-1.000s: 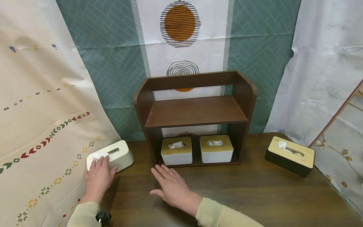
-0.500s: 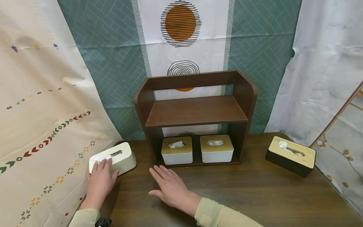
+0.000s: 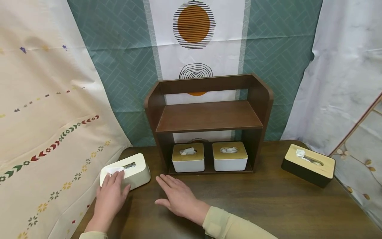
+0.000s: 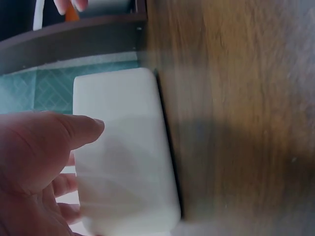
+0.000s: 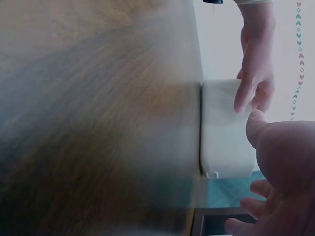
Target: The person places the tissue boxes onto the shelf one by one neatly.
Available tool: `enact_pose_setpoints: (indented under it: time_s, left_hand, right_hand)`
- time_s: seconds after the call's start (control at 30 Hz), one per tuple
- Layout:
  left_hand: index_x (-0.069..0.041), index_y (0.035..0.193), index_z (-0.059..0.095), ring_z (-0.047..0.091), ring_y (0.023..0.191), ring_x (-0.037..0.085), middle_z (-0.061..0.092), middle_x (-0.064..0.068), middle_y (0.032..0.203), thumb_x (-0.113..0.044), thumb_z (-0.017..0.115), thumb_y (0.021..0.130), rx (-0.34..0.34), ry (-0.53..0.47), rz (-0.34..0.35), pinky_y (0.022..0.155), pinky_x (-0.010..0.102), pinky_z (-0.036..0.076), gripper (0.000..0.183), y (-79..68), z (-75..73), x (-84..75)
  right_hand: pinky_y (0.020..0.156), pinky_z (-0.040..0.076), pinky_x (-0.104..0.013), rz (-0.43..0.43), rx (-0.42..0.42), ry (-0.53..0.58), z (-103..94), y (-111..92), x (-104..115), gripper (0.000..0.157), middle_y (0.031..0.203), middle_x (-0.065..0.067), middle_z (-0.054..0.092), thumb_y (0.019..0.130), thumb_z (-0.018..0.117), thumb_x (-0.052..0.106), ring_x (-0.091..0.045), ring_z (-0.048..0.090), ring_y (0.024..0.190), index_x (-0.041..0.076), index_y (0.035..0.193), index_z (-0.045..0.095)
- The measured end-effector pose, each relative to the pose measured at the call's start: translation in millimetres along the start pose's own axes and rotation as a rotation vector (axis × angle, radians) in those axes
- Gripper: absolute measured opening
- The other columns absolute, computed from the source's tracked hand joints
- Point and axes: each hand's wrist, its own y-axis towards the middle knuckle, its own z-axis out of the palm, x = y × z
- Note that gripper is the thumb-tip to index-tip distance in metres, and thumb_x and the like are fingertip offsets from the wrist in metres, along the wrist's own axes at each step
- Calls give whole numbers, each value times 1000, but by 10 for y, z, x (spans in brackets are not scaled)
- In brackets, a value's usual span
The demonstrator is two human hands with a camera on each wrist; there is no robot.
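Note:
At the left of the desk is an off-white tissue box (image 3: 138,176) with an oval slot and a white tissue showing in it. My left hand (image 3: 109,199) grips the box's near left part, fingers over the top and thumb against the front. The left wrist view shows that thumb (image 4: 81,130) on the smooth front wall, with the other fingers partly hidden behind the box. To the box's right, my right hand (image 3: 179,200) extends over the desk before the shelf, its fingers straight, thumb spread, and holding nothing.
A brown two-tier shelf (image 3: 209,116) stands at the back. Two white tissue boxes with wood-look lids, one left (image 3: 188,166) and one right (image 3: 230,165), sit on its lower tier. A black tissue box (image 3: 307,174) with a light wooden lid lies at the right. Patterned cloths surround the desk.
The off-white tissue box has slid to the right and slightly toward me, my left hand moving along with it. My right hand keeps nearly the same place. The head view has shifted slightly.

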Motion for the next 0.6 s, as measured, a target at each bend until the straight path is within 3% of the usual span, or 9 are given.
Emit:
enact_pose_setpoints:
  time_s: [0.2, 0.43, 0.6]
  left_hand:
    - [4, 152, 56, 37, 148, 64, 52, 36, 155, -22, 80, 101, 11, -10, 4, 104, 87, 33, 62, -68, -16, -49]
    - [9, 144, 62, 38, 146, 67, 46, 41, 157, -24, 82, 101, -116, -75, -9, 105, 86, 35, 59, -112, -6, 44]
    - [14, 147, 55, 35, 144, 70, 37, 49, 157, -22, 79, 104, -159, -134, -50, 112, 80, 32, 61, -109, -41, 195]
  right_hand:
    - [121, 45, -40, -7, -35, 47, 35, 115, 16, 77, 172, -12, 45, 112, 57, 57, -25, 48, 156, 11, 172, 39]
    - [119, 47, -41, 34, -29, 126, 85, 327, 59, 78, 176, -10, 40, 111, 58, 57, -26, 48, 155, 13, 173, 38]
    - [120, 46, -40, 71, -3, 157, 111, 468, 89, 79, 180, -7, 32, 112, 57, 58, -25, 46, 157, 16, 175, 34]
